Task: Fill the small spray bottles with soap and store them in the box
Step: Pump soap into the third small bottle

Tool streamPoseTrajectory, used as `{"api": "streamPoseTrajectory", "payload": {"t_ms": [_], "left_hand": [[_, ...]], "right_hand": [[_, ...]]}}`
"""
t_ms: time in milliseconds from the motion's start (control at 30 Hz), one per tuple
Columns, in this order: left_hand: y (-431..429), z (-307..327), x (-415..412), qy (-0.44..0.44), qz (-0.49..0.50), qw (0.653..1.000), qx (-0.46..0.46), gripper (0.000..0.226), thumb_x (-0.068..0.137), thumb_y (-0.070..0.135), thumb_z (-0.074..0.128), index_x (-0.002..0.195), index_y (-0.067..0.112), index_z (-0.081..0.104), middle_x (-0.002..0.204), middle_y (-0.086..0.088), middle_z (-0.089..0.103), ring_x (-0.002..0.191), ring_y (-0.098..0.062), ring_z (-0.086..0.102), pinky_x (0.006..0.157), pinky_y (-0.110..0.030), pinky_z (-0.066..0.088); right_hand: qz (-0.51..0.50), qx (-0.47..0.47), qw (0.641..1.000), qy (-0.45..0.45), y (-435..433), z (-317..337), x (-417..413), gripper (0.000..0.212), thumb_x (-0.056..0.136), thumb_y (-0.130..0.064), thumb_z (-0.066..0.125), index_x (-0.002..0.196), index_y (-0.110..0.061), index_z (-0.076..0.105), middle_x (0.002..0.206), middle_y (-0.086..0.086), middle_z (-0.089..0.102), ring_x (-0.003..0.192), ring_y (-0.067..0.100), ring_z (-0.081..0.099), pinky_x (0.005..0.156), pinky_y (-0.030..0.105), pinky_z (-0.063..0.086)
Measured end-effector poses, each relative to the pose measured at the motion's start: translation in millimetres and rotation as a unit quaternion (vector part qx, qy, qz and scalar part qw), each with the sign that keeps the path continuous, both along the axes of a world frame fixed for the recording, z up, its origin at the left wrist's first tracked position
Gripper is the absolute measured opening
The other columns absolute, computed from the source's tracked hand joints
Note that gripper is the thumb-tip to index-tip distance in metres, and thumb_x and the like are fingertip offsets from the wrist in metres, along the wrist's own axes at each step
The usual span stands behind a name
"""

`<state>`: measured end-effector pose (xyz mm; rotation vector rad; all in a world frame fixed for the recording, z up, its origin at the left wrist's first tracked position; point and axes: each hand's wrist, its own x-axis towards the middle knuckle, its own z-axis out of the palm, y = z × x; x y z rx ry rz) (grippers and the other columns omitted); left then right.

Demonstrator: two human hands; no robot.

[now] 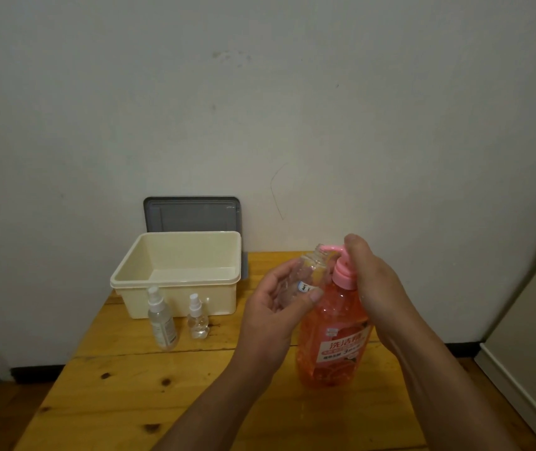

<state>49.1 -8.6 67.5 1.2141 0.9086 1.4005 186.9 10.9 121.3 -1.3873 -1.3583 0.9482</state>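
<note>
View from your head camera, looking down at a wooden surface set against a pale wall.

(a) Your left hand grips an uncapped small clear bottle, thumb across its front and fingers curled behind. The bottle is tilted, with its open mouth raised to the spout of the pink pump head. A streak of orange-yellow liquid shows inside, near the neck. It carries a small white sticker with a blue edge, and the marks on it are too small to read.

(b) Your right hand is curled round the pump head from the right, with the thumb on top.

(c) The soap bottle stands upright on the surface between your forearms. It is clear orange plastic, and its red-and-white label reads "洗洁精" in large characters. A figure "3" sits in the line below, and the rest of that line is not legible.

(d) The cream box sits open at the back left of the surface, near the wall. A grey lid leans upright against the wall behind it.

(e) Two capped spray bottles stand just in front of the box. The taller spray bottle is on the left and bears a printed label too fine to read. The shorter rounded spray bottle is on its right. Both are well apart from your hands.
</note>
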Motion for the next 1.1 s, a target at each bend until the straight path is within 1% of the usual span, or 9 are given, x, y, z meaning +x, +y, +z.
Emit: {"api": "streamPoseTrajectory", "payload": {"t_ms": [67,200,267,400,567,767,933,1033,1100], "left_hand": [[-0.1,-0.3,-0.3,-0.004,-0.001,1.000,-0.001,0.046,0.083,0.005,0.069,0.125,0.018,0.059,0.111,0.004,0.072,0.099,-0.004,0.069,0.071,-0.014,0.053],[-0.1,0.0,-0.5,0.005,0.005,1.000,0.003,0.049,0.081,0.011,0.071,0.127,0.020,0.058,0.114,0.005,0.071,0.103,-0.004,0.067,0.074,-0.015,0.053],[0.4,0.8,-0.5,0.006,0.004,1.000,0.002,0.049,0.081,0.011,0.071,0.127,0.020,0.058,0.115,0.005,0.071,0.103,-0.004,0.067,0.073,-0.015,0.053],[0.8,1.9,0.5,0.003,0.002,1.000,0.003,0.047,0.082,0.008,0.070,0.127,0.018,0.058,0.113,0.004,0.071,0.102,-0.004,0.068,0.073,-0.014,0.053],[0.1,0.8,0.2,-0.007,-0.004,1.000,-0.001,0.045,0.083,0.004,0.069,0.125,0.017,0.059,0.111,0.003,0.072,0.099,-0.005,0.069,0.071,-0.015,0.053],[0.1,1.9,-0.7,-0.004,-0.006,1.000,0.004,0.049,0.079,0.011,0.071,0.126,0.018,0.058,0.115,0.002,0.071,0.103,-0.007,0.068,0.074,-0.016,0.053],[0.7,1.8,-0.4,-0.006,-0.007,1.000,0.001,0.048,0.081,0.008,0.070,0.127,0.017,0.058,0.114,0.002,0.071,0.102,-0.006,0.068,0.074,-0.015,0.053],[1.3,0.5,-0.2,-0.007,-0.007,1.000,-0.001,0.047,0.082,0.005,0.069,0.126,0.016,0.058,0.113,0.002,0.072,0.102,-0.008,0.068,0.073,-0.015,0.054],[1.2,0.2,0.1,-0.010,-0.008,1.000,-0.003,0.046,0.082,0.004,0.069,0.125,0.017,0.059,0.111,0.003,0.073,0.100,-0.007,0.069,0.072,-0.015,0.054]], "right_hand": [[-0.002,0.004,1.000,-0.007,0.8,-1.7,-0.4,0.063,0.098,-0.047,0.027,0.087,-0.001,0.068,0.072,0.004,0.073,0.071,0.023,0.067,0.067,0.032,0.051],[-0.001,0.004,1.000,0.021,-1.6,-4.4,-1.7,0.061,0.095,-0.061,0.028,0.073,-0.031,0.076,0.072,-0.004,0.075,0.075,0.015,0.071,0.073,0.033,0.052],[-0.005,0.000,1.000,0.027,-2.4,-3.4,-2.2,0.062,0.094,-0.063,0.027,0.065,-0.035,0.075,0.068,-0.007,0.074,0.073,0.012,0.070,0.069,0.031,0.050],[0.000,-0.005,1.000,0.014,-3.6,0.9,-2.5,0.063,0.097,-0.056,0.027,0.068,-0.026,0.075,0.069,-0.003,0.074,0.064,0.011,0.069,0.061,0.027,0.049],[-0.005,-0.002,1.000,-0.009,-0.3,1.7,-0.9,0.062,0.098,-0.045,0.029,0.086,-0.001,0.070,0.079,0.011,0.072,0.082,0.033,0.069,0.070,0.034,0.051],[-0.008,0.006,1.000,0.023,-2.0,-3.7,-3.7,0.058,0.094,-0.062,0.028,0.075,-0.035,0.075,0.073,-0.003,0.075,0.078,0.019,0.070,0.081,0.038,0.053],[-0.011,0.000,1.000,0.014,-3.3,-1.3,-4.4,0.066,0.094,-0.061,0.028,0.079,-0.017,0.074,0.075,0.004,0.075,0.079,0.024,0.071,0.083,0.041,0.053],[0.000,-0.001,1.000,0.021,-1.7,0.4,-2.2,0.061,0.098,-0.052,0.028,0.077,-0.020,0.075,0.071,0.002,0.074,0.068,0.016,0.070,0.067,0.030,0.054],[0.007,-0.007,1.000,0.007,-0.8,1.7,-1.1,0.060,0.098,-0.046,0.028,0.080,-0.011,0.073,0.066,0.002,0.073,0.062,0.016,0.066,0.060,0.026,0.049]]}}
